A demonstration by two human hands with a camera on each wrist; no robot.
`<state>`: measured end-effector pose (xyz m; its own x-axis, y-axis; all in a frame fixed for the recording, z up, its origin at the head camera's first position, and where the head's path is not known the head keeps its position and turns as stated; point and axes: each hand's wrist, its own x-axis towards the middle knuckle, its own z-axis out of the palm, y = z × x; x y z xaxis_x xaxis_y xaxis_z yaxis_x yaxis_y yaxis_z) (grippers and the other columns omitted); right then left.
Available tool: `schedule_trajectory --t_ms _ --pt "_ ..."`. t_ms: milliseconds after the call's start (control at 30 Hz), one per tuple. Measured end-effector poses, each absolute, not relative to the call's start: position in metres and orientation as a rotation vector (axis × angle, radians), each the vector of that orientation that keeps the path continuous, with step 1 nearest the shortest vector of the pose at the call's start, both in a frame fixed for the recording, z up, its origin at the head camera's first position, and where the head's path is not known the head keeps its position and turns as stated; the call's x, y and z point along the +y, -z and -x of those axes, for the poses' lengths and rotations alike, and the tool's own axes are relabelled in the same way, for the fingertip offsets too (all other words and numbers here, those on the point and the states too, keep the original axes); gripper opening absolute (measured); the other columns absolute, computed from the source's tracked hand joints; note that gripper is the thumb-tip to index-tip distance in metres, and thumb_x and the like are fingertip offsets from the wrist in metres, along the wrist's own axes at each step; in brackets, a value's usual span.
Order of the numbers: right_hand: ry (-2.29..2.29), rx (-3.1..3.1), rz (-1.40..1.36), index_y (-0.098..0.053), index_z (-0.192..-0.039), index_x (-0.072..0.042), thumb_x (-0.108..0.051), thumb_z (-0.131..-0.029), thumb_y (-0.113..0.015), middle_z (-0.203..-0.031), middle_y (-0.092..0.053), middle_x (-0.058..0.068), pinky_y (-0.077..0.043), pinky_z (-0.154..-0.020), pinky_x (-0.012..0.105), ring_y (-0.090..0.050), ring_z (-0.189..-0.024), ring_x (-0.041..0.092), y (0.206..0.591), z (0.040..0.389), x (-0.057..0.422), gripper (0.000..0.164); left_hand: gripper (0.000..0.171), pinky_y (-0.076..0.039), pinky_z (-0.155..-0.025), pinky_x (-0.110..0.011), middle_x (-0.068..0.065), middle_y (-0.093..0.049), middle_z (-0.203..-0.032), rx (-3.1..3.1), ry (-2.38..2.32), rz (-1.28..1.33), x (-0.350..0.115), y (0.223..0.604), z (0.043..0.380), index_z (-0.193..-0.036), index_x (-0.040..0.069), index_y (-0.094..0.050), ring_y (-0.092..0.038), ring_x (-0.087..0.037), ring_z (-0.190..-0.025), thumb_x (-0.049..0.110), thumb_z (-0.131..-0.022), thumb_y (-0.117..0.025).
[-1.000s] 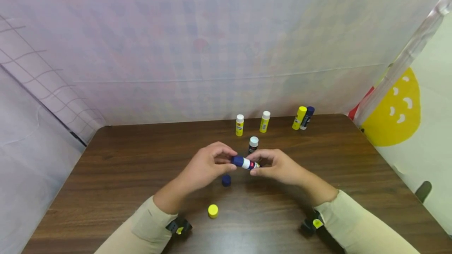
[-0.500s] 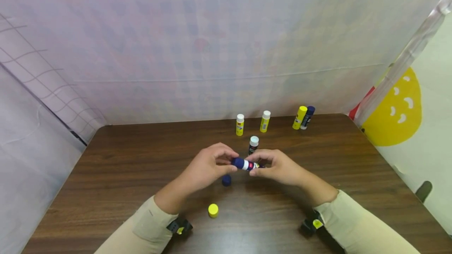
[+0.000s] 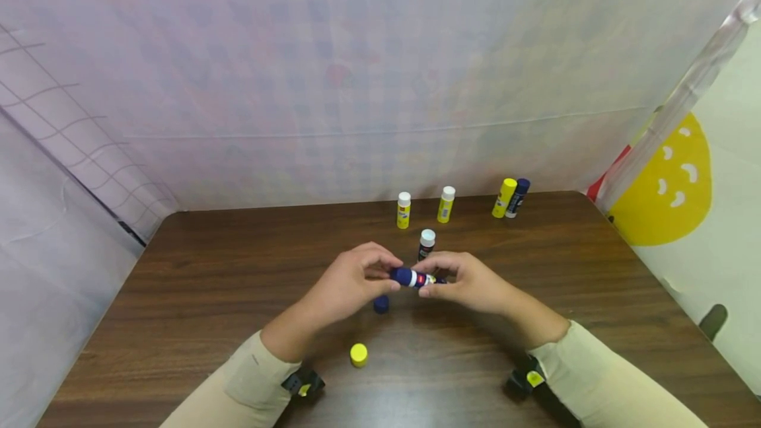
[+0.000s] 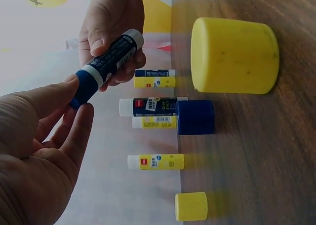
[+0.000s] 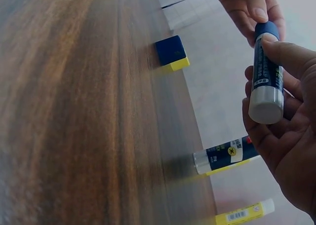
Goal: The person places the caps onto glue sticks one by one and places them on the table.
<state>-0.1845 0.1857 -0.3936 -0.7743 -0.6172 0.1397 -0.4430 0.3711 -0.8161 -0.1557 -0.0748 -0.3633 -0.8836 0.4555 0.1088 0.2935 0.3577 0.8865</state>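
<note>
The glue stick [image 4: 114,56] is dark blue and white, with a blue cap [image 4: 87,85]. The left hand [image 3: 351,283] pinches its cap end; the right hand [image 3: 470,283] curls around its body.

My glue stick [image 3: 419,279], mid-frame: smooth plastic. Yellow cap [image 3: 359,355], lower centre: matt plastic. My sleeve [image 3: 246,375], lower left: matt cloth. Table [image 3: 238,269]: wood-grain, slight sheen.

The glue stick [image 3: 414,279] between my left hand [image 3: 351,284] and right hand [image 3: 470,283] is navy and white, the cap [image 3: 359,355] nearer me yellow, the table [image 3: 238,269] beneath both streaked brown.
</note>
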Motion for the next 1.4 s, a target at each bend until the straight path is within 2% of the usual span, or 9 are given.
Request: schedule_trajectory --t_ms 733,1033,1400 --pt "1.333 2.456 0.940 -0.075 -0.116 -0.018 -0.023 -0.092 -0.081 -0.111 -0.077 -0.002 -0.058 -0.085 0.028 -0.069 -0.100 0.012 0.3884 0.1797 0.1827 0.026 0.024 -0.060 -0.090 -0.019 -0.003 -0.066 -0.116 2.458 -1.544 -0.660 -0.0712 0.3639 0.1533 -0.116 0.007 -0.075 -0.072 -0.018 -0.106 0.007 -0.092 -0.079" --pt "1.316 2.466 0.935 -0.076 -0.115 -0.018 -0.023 -0.092 -0.081 -0.110 -0.076 -0.002 -0.058 -0.084 0.026 -0.068 -0.099 0.013 0.3873 0.1800 0.1825 0.024 0.024 -0.061 -0.087 -0.020 0.000 -0.068 -0.111 2.484 -1.513 -0.599 -0.0689 0.3647 0.1515 -0.116 0.012 -0.076 -0.073 -0.016 -0.103 0.013 -0.092 -0.080" --pt "1.301 2.501 0.951 -0.076 -0.114 -0.019 -0.023 -0.091 -0.082 -0.109 -0.076 -0.005 -0.058 -0.089 0.031 -0.068 -0.103 0.011 0.3846 0.1765 0.1814 0.024 0.025 -0.061 -0.086 -0.021 0.002 -0.068 -0.109 2.505 -1.519 -0.556 -0.0668 0.3676 0.1508 -0.117 0.014 -0.077 -0.073 -0.014 -0.101 0.014 -0.092 -0.080"
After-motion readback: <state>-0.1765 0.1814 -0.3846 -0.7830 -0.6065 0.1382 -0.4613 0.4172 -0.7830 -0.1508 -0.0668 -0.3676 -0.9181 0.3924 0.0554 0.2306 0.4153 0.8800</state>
